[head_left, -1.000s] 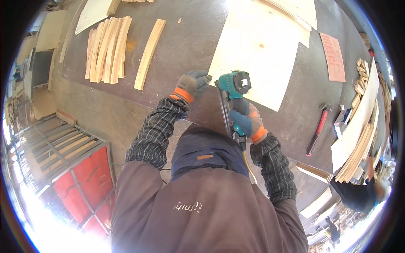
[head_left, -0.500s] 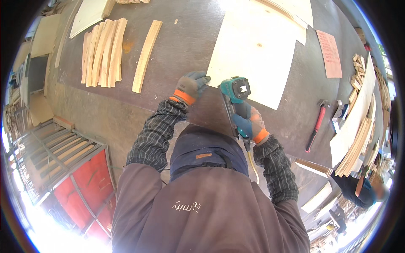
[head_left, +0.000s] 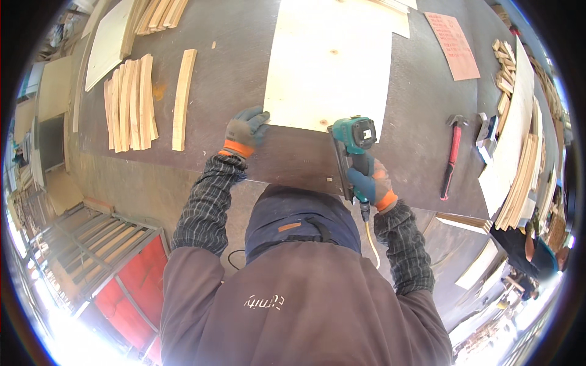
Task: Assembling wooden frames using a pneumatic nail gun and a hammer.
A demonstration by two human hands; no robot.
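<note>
My right hand (head_left: 371,183), in a blue and orange glove, grips the handle of a teal pneumatic nail gun (head_left: 352,149) whose nose rests near the front edge of a pale plywood sheet (head_left: 332,61). A hose runs from the gun's base down past my sleeve. My left hand (head_left: 244,131), in a grey and orange glove, lies flat on the dark workbench (head_left: 244,73) at the sheet's near left corner, fingers spread, touching the sheet's edge.
Several curved wooden slats (head_left: 131,100) lie at the bench's left, one slat (head_left: 183,97) apart. A red-handled hammer (head_left: 452,152) lies at the right, beside stacked wood strips (head_left: 519,158). A pink paper (head_left: 455,46) lies at the far right. Metal racks with red panels (head_left: 110,268) stand below left.
The view has shifted a little; my left hand has slid slightly left along the sheet's edge, and the nail gun has stayed at the sheet's front edge in my right hand.
</note>
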